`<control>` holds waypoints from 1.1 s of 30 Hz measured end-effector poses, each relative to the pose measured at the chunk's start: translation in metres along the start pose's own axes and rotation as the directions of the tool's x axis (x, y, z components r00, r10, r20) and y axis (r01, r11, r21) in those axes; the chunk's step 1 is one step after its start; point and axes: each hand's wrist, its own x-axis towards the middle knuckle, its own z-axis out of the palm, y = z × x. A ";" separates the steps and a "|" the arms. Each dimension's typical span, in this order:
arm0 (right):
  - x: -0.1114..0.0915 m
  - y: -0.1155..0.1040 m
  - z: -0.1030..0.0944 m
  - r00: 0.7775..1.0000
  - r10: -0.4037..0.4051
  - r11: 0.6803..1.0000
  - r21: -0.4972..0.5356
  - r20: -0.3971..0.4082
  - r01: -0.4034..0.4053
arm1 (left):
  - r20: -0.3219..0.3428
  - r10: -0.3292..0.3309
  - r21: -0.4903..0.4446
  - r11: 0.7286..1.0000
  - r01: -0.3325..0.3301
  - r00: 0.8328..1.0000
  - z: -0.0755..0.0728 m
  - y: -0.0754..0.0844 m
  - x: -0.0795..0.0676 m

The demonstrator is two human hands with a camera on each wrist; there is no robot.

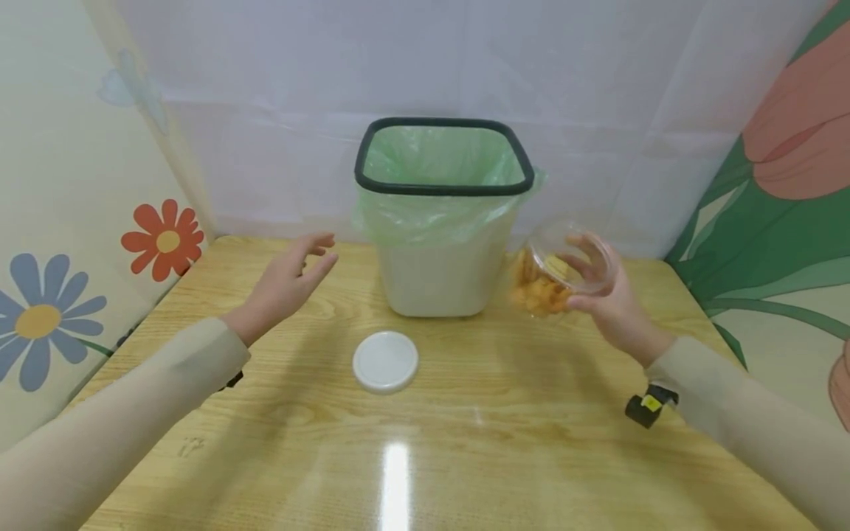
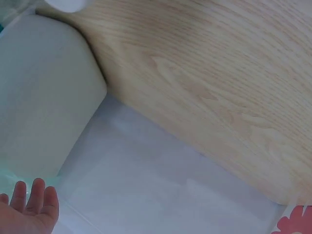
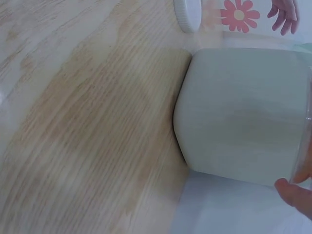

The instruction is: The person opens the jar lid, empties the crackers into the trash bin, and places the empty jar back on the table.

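My right hand [image 1: 614,310] grips a clear plastic jar [image 1: 564,258], thumb on the near side and fingers round the far side. Orange-yellow pieces [image 1: 539,289] lie in the jar, which tilts with its contents toward the lower left. In the right wrist view only the thumb [image 3: 292,195] and a strip of the jar show at the right edge. Left of the bin, my left hand [image 1: 285,280] hovers over the table with relaxed fingers and holds nothing. A white round lid [image 1: 386,361] lies flat on the table between the hands.
A pale bin [image 1: 438,273] with a black rim [image 1: 445,189] and a green plastic liner [image 1: 432,221] stands at the back of the wooden table [image 1: 465,442]. Behind it hangs a white sheet [image 1: 425,59]. Flower-painted panels flank both sides.
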 end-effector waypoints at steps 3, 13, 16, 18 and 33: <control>0.003 -0.004 -0.001 1.000 -0.010 1.000 0.009 -0.008 0.010 | -0.009 -0.005 -0.060 0.998 0.004 1.000 -0.004 0.005 0.003; 0.010 -0.009 -0.010 0.998 -0.057 0.998 0.016 -0.027 0.058 | -0.054 -0.005 -0.107 0.994 -0.001 0.999 -0.011 0.014 0.010; 0.011 -0.012 -0.010 0.998 -0.063 0.998 0.016 -0.021 0.063 | -0.050 -0.012 -0.114 0.993 0.007 0.999 -0.013 0.016 0.012; 0.011 -0.014 -0.010 0.997 -0.068 0.998 0.003 -0.027 0.068 | -0.046 -0.018 -0.125 0.992 0.012 0.999 -0.015 0.018 0.013; 0.022 -0.039 -0.009 0.988 0.045 0.999 0.037 -0.150 -0.040 | -0.081 -0.034 -0.183 0.983 0.019 0.996 -0.027 0.034 0.027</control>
